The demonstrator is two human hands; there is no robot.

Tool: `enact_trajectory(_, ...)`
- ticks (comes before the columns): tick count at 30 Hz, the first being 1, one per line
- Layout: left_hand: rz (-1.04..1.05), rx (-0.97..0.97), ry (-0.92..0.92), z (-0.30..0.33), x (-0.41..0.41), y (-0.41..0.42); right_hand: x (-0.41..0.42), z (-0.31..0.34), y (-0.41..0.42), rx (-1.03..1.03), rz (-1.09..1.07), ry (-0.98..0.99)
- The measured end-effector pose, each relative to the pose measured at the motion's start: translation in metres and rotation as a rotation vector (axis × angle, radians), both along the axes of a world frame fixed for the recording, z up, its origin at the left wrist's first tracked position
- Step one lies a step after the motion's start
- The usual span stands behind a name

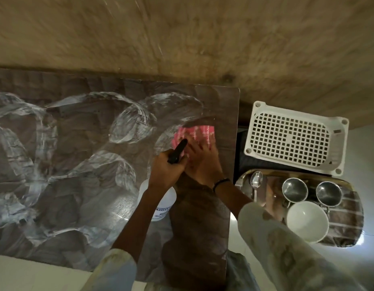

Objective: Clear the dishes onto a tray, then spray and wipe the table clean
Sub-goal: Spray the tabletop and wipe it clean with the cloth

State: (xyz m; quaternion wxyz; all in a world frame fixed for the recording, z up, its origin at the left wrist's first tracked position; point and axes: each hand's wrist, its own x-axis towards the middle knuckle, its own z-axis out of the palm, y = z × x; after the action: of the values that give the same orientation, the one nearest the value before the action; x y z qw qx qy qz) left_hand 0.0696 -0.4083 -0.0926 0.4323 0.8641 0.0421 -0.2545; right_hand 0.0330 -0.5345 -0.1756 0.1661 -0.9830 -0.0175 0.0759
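Head view, looking down. A pink checked cloth (pixel 194 134) is pressed flat onto the dark wood-grain table (pixel 77 133) by the right hand (pixel 199 162), near the table's right edge. The fingers (pixel 197 147) are held straight and slightly spread, laid over the cloth's near half; the far half shows beyond the fingertips. A dark band is worn at the right wrist. A white spray bottle (pixel 158 201) is gripped by the left hand (pixel 166 172), fingers curled round its neck; the black trigger head (pixel 177 151) is pointed toward the cloth & almost touches its left edge. White foamy arc-shaped smears (pixel 127 127) are spread across the tabletop to the left. Off the table, at right, a metal tray (pixel 349 208) is seen w/ a spoon (pixel 255 183), two steel cups (pixel 294 189) and a white bowl (pixel 307 221). A white perforated plastic basket (pixel 295 137) lies just beyond the tray.
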Motion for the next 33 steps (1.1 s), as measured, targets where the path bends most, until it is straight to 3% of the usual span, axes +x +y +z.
enact_trajectory(4,0.003,-0.023,-0.011,0.005,0.006,0.002,-0.045,-0.004,-0.016,-0.006,0.127,-0.027)
enact_trajectory(9,0.013,-0.02,-0.004,0.004,0.014,0.003,-0.016,-0.004,-0.067,-0.061,-0.056,-0.032)
enact_trajectory(13,0.002,-0.008,-0.015,0.006,0.019,0.002,0.042,-0.002,-0.052,-0.088,-0.185,-0.003)
enact_trajectory(16,-0.014,-0.002,-0.011,0.007,0.021,0.0,0.048,0.0,-0.023,-0.046,-0.12,-0.015)
enact_trajectory(21,0.009,-0.004,0.06,0.01,0.03,-0.005,-0.009,-0.005,-0.024,-0.038,0.058,-0.037)
enact_trajectory(28,-0.025,0.006,0.031,0.011,0.043,-0.032,0.026,-0.004,-0.063,-0.062,-0.184,-0.008)
enact_trajectory(33,-0.124,0.018,0.0,0.018,0.055,-0.064,0.03,-0.003,-0.056,-0.033,-0.156,-0.048)
